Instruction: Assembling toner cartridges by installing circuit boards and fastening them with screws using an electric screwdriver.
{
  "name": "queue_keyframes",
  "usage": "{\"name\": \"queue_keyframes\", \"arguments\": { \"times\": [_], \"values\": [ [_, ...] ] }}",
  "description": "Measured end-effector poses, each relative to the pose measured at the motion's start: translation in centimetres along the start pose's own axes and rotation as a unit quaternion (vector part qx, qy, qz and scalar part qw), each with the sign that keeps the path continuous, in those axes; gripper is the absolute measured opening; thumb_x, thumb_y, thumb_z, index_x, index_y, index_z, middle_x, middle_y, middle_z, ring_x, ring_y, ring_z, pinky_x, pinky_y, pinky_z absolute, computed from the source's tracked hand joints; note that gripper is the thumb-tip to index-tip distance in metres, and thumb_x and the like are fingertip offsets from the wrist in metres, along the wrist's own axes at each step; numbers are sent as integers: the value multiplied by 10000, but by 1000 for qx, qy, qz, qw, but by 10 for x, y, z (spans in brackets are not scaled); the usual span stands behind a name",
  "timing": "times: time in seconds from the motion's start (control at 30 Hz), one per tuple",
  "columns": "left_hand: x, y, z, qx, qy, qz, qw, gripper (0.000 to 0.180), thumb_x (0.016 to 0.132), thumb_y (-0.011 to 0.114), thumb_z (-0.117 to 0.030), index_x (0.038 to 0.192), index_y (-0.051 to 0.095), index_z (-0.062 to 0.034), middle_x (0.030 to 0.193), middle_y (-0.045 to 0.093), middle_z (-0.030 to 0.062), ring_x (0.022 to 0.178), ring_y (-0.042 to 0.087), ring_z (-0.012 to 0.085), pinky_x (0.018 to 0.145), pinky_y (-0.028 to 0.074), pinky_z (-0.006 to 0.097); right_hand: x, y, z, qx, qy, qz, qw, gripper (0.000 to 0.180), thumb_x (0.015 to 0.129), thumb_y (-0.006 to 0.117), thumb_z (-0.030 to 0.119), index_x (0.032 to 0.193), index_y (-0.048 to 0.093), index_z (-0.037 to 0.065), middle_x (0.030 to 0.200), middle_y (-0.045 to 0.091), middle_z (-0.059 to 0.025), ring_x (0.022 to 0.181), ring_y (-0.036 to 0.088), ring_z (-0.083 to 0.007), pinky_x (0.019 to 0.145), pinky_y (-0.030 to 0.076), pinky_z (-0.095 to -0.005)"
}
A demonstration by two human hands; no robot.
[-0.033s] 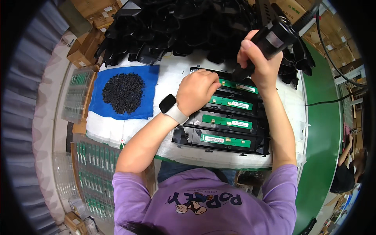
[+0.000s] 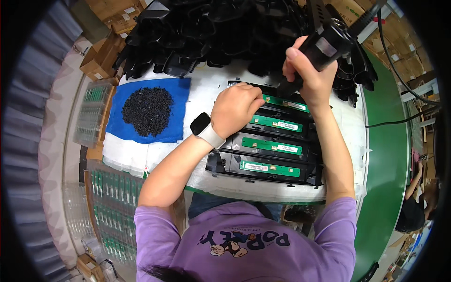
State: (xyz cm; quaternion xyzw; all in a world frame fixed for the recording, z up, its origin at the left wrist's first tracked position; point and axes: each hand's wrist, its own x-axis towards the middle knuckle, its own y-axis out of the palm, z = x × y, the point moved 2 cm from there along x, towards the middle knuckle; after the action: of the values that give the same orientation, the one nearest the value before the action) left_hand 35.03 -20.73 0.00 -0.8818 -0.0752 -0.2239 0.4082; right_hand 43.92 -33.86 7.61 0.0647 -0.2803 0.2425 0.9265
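Note:
My right hand [image 2: 312, 77] is wrapped round a black electric screwdriver [image 2: 324, 46], its lower end pointing down at the farthest black plastic housing. That housing carries a green circuit board [image 2: 295, 104] with a white label. My left hand [image 2: 237, 105], a watch on its wrist, rests on the left part of the same housing. Its fingers are curled and pressed together; whatever they pinch, if anything, is hidden. Nearer to me lie more black housings in a row, with a second board [image 2: 277, 123], a third board [image 2: 272, 145] and a nearest board [image 2: 270, 168].
A heap of small black screws [image 2: 148, 112] lies on a blue cloth [image 2: 176, 126] at the left. Black plastic parts [image 2: 202, 33] are piled along the back. Trays of green boards [image 2: 115, 207] stand left of the table. A black cable [image 2: 399, 120] hangs at the right.

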Motion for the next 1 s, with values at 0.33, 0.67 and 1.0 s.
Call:
{"name": "queue_keyframes", "arguments": {
  "times": [0.33,0.67,1.0],
  "values": [
    [4,0,4,-22,3,32,999,163,813,583,-160,751,615,-13,707,612,115,744,579,301,657,456,405,2,6,0,-18,8,11,1000,156,800,618,79,685,541,7,511,515,-29,424,471,-97,427,358,-215],
    [6,-7,-2,-25,23,-36,999,118,802,629,-119,810,616,-1,727,614,109,714,588,260,646,457,338,2,-16,10,196,-22,-24,980,137,824,609,117,884,568,1,573,511,-35,435,478,-116,458,400,-252],
    [5,-4,-2,-411,-124,13,903,133,839,642,-94,894,653,27,830,673,70,788,626,118,730,488,226,2,-32,34,350,-33,-14,936,246,893,479,306,953,505,68,601,406,12,499,375,-105,613,356,-298]
  ]
}}
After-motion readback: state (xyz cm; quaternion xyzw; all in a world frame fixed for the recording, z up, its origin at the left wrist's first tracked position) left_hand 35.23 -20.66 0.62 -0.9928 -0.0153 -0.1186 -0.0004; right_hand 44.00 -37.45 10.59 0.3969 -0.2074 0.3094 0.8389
